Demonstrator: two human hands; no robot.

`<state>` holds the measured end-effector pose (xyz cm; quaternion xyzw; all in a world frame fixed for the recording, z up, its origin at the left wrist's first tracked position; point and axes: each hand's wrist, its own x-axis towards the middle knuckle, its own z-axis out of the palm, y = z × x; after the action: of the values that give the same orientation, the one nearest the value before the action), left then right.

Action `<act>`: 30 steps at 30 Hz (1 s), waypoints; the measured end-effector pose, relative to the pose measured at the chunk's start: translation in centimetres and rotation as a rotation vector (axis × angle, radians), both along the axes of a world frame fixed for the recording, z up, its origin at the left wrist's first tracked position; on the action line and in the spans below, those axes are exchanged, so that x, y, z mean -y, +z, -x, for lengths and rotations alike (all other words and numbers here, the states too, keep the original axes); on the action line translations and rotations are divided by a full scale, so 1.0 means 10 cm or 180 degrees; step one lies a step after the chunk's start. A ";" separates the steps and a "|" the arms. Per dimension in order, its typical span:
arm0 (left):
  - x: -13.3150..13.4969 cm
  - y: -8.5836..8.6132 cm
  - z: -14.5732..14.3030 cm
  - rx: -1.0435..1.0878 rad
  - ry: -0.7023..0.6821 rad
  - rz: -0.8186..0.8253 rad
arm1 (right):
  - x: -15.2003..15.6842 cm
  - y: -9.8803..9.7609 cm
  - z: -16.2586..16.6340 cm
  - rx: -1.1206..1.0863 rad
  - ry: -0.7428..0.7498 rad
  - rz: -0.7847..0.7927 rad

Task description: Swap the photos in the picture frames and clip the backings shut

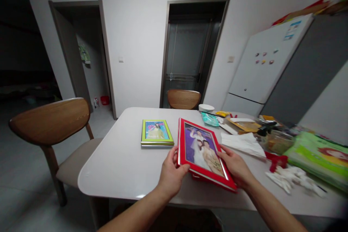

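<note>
Both hands hold a red picture frame point(201, 152), tilted above the near part of the white table. Behind its clear front is a photo of several people, one in a white dress, on a purple ground. My left hand point(172, 172) grips the frame's left lower corner, thumb over the front edge. On the right edge my right hand point(235, 163) has its thumb at the front and its other fingers out of sight. Something red shows just under the frame, mostly hidden. Left of it, a green picture frame point(157, 132) lies face up, apparently on another frame.
The white table point(119, 163) carries clutter on the right: a white bowl point(206, 108), a teal packet point(210, 119), white paper point(243, 143), a clear container point(278, 141), a green package point(322, 156) and crumpled white cloth point(296, 179). Wooden chairs point(54, 119) stand left and behind.
</note>
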<state>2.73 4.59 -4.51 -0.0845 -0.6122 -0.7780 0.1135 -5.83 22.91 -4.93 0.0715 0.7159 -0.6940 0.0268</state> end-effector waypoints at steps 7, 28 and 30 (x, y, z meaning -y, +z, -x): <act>-0.35 -0.42 0.21 0.0415 0.0192 0.1440 | -0.43 -0.08 0.47 -0.0356 0.0052 -0.2056; 1.17 -0.32 0.65 0.0769 0.1345 0.3786 | 1.36 -0.33 0.54 -0.1029 0.0627 -0.1975; 1.15 -0.30 0.57 0.0679 0.1272 0.3795 | 1.42 -0.36 0.58 -0.0859 0.0438 -0.1704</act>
<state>-2.97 -6.91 -7.55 0.0606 -0.9519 -0.2716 0.1284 -11.58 8.72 -8.57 -0.0655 0.8735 -0.4806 -0.0413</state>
